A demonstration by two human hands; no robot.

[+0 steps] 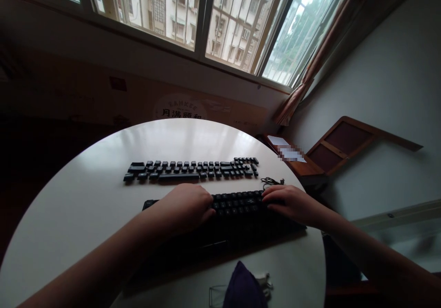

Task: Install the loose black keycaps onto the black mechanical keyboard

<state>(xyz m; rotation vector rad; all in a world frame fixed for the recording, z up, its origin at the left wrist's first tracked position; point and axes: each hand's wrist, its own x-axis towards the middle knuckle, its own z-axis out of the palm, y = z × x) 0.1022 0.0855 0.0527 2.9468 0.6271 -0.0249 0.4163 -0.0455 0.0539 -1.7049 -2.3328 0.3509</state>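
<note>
Lying nearest at the front edge of the round white worktop (69, 207) is a dark purple cloth (243, 286) beside a small wire-like metal tool (265, 282), too dim to identify further. Just beyond them the black keyboard (237, 216) sits flat on the worktop, and both hands are on it: the left hand (186, 207) covers its left half with the fingers (206, 209) curled down onto the keys, and the right hand (292, 203) lies over the right end with its fingers (270, 195) bent and pressing near the top row. Neither hand is closed around anything that I can see; they rest or press rather than grip. The keyboard looks like a rigid plastic slab, light enough to lift one-handed yet long enough to tip, so it is best held by both short ends or under the front edge. Its cable (272, 180) coils loosely just behind the right corner and could snag. Farther back, well apart from the hands, loose black keycaps (191, 170) lie in ordered rows: small, hard, smooth and very light, easily scattered by a sleeve, best pinched singly by their sides. Beyond the worktop stand a wooden frame (341, 145) against the wall and barred windows (193, 14).
</note>
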